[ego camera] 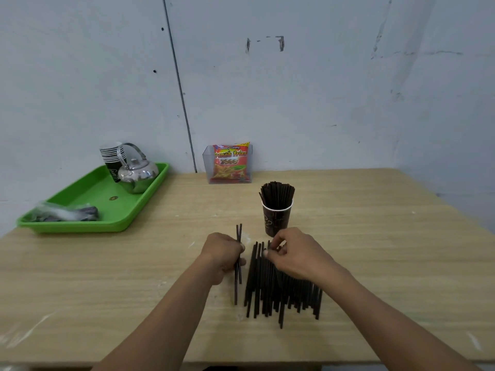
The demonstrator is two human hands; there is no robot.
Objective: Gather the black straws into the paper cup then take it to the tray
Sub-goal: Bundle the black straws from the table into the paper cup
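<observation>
Now the left hand [223, 257] is closed around a few black straws [239, 231], its fingers and thumb curled about their middle. They stand nearly upright in the grip, their far ends crossing just above the knuckles and their near ends reaching down towards the table [375, 250]. The right hand [296, 254] is bent at the knuckles, and its thumb and fingertips pinch at the far ends of the pile of black straws [284, 293]; how many it has caught is hard to tell. Both forearms come in from the bottom edge and angle towards each other, with the two hands side by side and close, the left just beside the pile and the right on top of it.

The pile lies flat on the wood, its thin, dark, straight straws roughly parallel and pointing away from the person, with uneven near ends. Just beyond the right hand stands the paper cup [276, 223], dark with a white rim, upright on the table. A thick bundle of straws [277, 192] stands in it and fans out slightly above the rim.

At the far left, well apart from the cup, sits the green tray [80, 227]. It holds a shiny metal kettle [138, 172], a stack of cups [111, 156] behind it, and a plastic-wrapped bundle [67, 212] at its near end. Against the wall a clear box [207, 162] holds a red snack packet [230, 164].
</observation>
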